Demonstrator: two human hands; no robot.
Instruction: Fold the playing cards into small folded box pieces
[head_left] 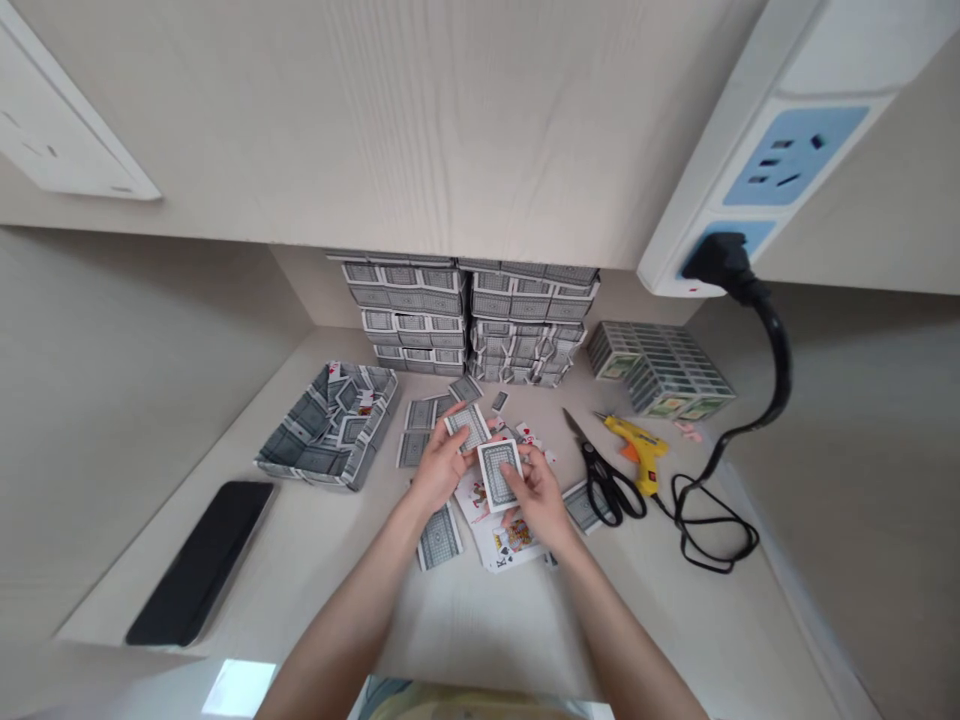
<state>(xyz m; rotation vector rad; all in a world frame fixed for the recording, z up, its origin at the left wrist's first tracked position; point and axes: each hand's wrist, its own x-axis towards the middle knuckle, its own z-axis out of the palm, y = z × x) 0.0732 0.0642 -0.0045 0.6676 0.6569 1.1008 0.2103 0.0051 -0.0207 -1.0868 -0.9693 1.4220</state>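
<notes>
My left hand [441, 468] grips a grey-backed playing card [468, 428] between thumb and fingers. In my right hand [537, 492] is another playing card [499, 474], its patterned back turned up, held just in front of the first. Below the hands lie face-up cards, among them a king of spades [516, 540] and a joker [478, 496]. More grey-backed cards [439, 538] are spread on the desk around both hands. Whether either hand holds more than one card, I cannot tell.
A tray built of cards [360, 464] stands left, with cards inside; a black phone-like slab [201, 562] lies before it. Stacked card-built boxes [528, 300] rise behind. To the right are scissors [604, 480], a yellow glue gun [636, 446], its black cord [712, 520] and boxed decks [667, 364].
</notes>
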